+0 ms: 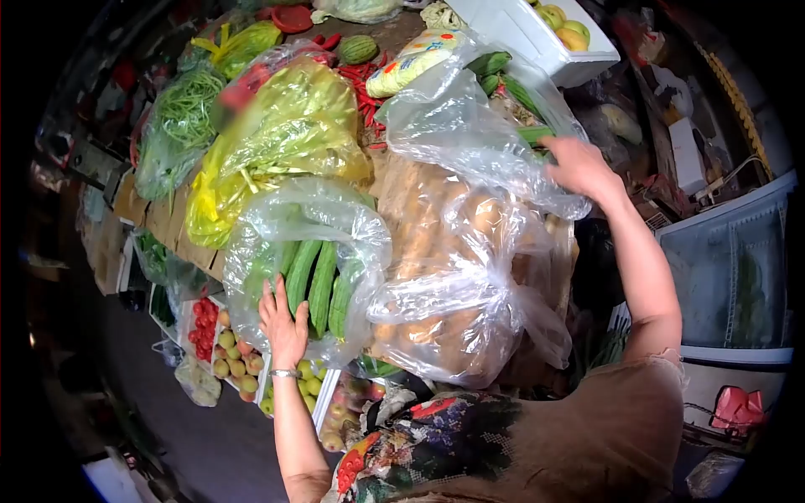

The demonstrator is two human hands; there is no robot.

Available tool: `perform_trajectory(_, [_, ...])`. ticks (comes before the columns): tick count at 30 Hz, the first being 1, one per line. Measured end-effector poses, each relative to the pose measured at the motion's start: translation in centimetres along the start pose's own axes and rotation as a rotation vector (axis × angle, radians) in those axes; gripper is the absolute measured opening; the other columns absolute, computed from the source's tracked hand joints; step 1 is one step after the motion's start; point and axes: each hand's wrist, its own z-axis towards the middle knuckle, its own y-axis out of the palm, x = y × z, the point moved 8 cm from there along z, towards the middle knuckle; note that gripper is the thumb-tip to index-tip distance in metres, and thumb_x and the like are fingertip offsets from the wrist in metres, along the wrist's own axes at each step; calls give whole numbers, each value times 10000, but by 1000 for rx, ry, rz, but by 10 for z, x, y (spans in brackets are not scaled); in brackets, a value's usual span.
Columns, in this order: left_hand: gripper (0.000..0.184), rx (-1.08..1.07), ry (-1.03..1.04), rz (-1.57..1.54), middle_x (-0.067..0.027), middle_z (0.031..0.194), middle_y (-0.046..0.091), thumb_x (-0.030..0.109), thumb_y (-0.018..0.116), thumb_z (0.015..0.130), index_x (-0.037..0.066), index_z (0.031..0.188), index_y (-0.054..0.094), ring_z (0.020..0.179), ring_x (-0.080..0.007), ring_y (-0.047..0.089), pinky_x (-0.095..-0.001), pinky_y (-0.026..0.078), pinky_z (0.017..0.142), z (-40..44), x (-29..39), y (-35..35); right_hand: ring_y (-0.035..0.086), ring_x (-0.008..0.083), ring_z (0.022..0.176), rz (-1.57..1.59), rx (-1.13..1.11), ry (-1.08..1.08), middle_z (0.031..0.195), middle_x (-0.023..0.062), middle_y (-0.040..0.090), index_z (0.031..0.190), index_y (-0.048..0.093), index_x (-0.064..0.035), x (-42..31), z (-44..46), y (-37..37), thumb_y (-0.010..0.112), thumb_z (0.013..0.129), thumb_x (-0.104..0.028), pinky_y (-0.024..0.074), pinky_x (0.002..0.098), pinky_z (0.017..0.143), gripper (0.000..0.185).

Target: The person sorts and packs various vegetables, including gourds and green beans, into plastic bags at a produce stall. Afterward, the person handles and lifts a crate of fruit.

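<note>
In the head view, several long green luffa gourds (310, 281) lie side by side in an open clear plastic bag (251, 222). My left hand (287, 329) rests at the bag's near left, fingers spread, beside the gourds and touching the plastic. On the right, my right hand (583, 170) reaches over the edge of a second clear bag (444, 117). Its fingers are closed at the end of a green luffa gourd (533, 134), partly hidden by the plastic. More green vegetables (489, 64) show inside that bag.
Between the bags lies a large tied clear bag (428, 251) of brownish produce. Yellow bags (293, 117), red chillies (366, 96) and a small watermelon (358, 49) sit further back. A white foam box (579, 63) of fruit is at the back right; fruit crates (262, 394) stand below left.
</note>
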Motion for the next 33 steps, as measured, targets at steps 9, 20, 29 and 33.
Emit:
perform_trajectory(9, [682,14,2,-2,-176,1557,215,338,561,918,225,1516,255,1378,-441,251,-592,221,1088,-2,-1,0,439,342,1287,125,42,-422,1349,220,495,1369,454,-27,-15,59,16,730,725,-179,358,369,1066,717])
perform_trajectory(20, [680,11,-8,19,-176,1556,214,321,562,916,202,1514,261,1370,-444,257,-582,235,1084,-2,0,0,495,184,1228,934,-241,-90,1340,67,549,1371,493,-42,25,101,27,576,789,-135,346,264,1060,596])
perform_trajectory(29, [682,21,14,18,-178,1553,218,347,553,918,184,1513,262,1355,-457,271,-573,241,1084,-2,1,0,545,311,1192,193,-28,-70,1296,196,561,1232,608,-68,31,112,19,733,663,-296,395,367,1017,625])
perform_trajectory(33, [681,35,27,1,-178,1552,222,341,559,914,181,1510,270,1350,-460,277,-564,235,1089,-2,0,0,655,346,935,188,371,20,996,236,665,1010,684,-3,65,128,-12,728,668,-343,510,401,812,485])
